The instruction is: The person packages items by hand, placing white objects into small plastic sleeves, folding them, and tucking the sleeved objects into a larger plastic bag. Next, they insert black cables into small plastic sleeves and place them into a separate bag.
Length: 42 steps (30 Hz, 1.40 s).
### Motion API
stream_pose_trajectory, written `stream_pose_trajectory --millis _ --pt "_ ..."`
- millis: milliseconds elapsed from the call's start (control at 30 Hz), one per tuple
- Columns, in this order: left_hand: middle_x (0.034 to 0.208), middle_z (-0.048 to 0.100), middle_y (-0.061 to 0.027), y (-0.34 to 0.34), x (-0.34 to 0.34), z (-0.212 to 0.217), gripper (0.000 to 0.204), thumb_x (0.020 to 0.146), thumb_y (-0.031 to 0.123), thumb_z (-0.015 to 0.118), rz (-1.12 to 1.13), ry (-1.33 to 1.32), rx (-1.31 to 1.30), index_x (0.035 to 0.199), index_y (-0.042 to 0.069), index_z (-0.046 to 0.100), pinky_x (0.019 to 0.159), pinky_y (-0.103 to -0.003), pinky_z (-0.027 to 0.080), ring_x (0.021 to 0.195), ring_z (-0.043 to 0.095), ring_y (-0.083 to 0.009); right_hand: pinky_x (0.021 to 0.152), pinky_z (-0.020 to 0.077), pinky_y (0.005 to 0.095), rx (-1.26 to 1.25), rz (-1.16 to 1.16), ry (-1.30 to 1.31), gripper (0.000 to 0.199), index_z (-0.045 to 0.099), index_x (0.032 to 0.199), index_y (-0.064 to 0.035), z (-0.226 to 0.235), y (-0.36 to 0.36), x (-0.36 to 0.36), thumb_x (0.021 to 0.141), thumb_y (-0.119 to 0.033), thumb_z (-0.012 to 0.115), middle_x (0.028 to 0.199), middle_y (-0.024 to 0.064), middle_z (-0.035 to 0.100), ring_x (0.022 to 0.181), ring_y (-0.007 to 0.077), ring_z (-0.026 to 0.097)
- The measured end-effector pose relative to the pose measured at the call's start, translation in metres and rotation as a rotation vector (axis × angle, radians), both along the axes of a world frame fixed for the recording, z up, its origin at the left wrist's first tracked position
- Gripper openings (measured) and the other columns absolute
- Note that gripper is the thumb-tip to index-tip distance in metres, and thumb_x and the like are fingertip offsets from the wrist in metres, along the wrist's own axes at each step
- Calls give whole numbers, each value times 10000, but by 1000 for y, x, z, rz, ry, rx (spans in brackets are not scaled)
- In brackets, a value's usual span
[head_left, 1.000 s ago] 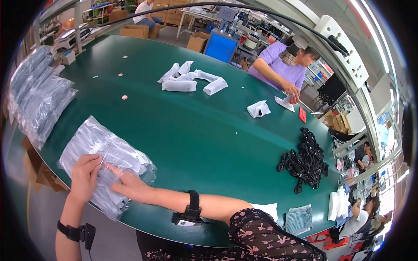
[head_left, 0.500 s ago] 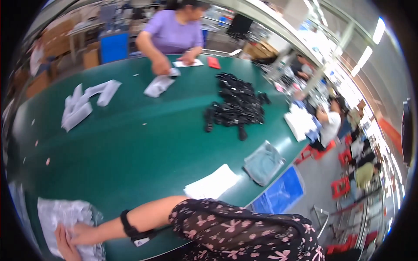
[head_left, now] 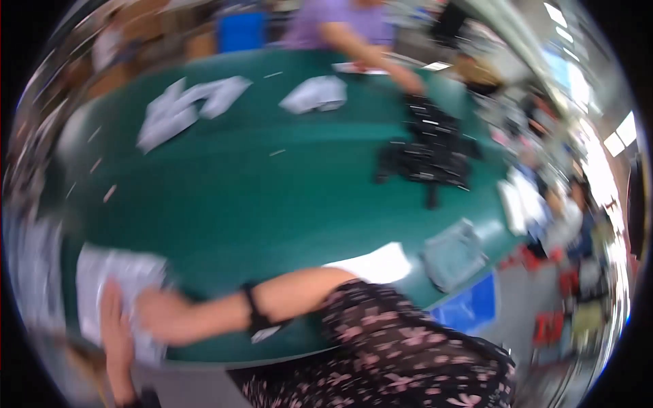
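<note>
A stack of whitish clear plastic bags [head_left: 95, 279] lies at the near left end of the green table. My left hand [head_left: 117, 316] rests on it, fingers stretched out together and lying flat. Close beside it, my right hand [head_left: 162, 314] reaches across to the stack's right part. That hand is smeared by motion, so its fingers and anything in them cannot be made out. The right forearm wears a black strap [head_left: 255, 309].
Across the green table [head_left: 258, 197], a co-worker in purple [head_left: 326, 24] reaches to a pile of black strap-like items [head_left: 435, 153]. White bundles [head_left: 316, 94] lie at the back. White sheets [head_left: 381, 264], a grey-green pouch [head_left: 452, 257] and a blue bin [head_left: 469, 304] are at the near right.
The view has swung left and down. My hands stay at the bag stack. The co-worker's arm has moved from a white bundle to the black pile.
</note>
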<state>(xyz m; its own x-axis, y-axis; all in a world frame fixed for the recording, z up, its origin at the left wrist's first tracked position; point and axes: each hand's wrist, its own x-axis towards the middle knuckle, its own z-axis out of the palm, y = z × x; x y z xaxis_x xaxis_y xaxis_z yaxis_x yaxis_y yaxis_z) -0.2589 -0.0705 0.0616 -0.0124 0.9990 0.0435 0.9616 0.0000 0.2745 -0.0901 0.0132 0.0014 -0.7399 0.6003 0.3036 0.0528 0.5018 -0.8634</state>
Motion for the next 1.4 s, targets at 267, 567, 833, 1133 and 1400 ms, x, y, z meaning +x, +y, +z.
stream_pose_trajectory --millis 267,567,833,1133,1400 --pt "1507 378 -118 33 27 21 456 969 164 455 20 -73 -1 1412 57 442 1167 -418 238 1405 322 -314 662 503 446 198 -366 -24 235 542 917 -41 18 85 64 791 -171 691 909 155 562 764 343 613" --pt "1570 269 -74 41 26 7 518 1010 360 393 -99 188 18 1483 156 345 1167 -556 121 1463 196 -278 679 499 453 374 -168 -146 194 539 919 -14 3 110 59 832 -144 653 873 178 608 753 369 621" --pt "1573 262 -69 42 70 11 566 994 377 433 -115 276 33 1492 130 322 1167 -558 115 1467 192 -264 695 498 463 361 -59 -184 119 552 894 -6 -2 124 64 868 -116 588 836 194 614 787 401 611" --pt "1568 272 -54 70 87 -26 641 873 89 536 -234 416 156 1480 161 343 1141 -579 192 1452 248 -231 688 508 505 491 32 -275 159 579 831 24 7 91 87 874 -122 533 838 221 647 785 417 630" --pt "1551 295 -92 47 76 -10 710 812 135 644 -243 578 172 1464 232 380 1132 -565 223 1439 259 -303 670 493 511 458 16 -310 193 561 788 -2 15 67 92 879 -172 559 816 206 630 753 416 615"
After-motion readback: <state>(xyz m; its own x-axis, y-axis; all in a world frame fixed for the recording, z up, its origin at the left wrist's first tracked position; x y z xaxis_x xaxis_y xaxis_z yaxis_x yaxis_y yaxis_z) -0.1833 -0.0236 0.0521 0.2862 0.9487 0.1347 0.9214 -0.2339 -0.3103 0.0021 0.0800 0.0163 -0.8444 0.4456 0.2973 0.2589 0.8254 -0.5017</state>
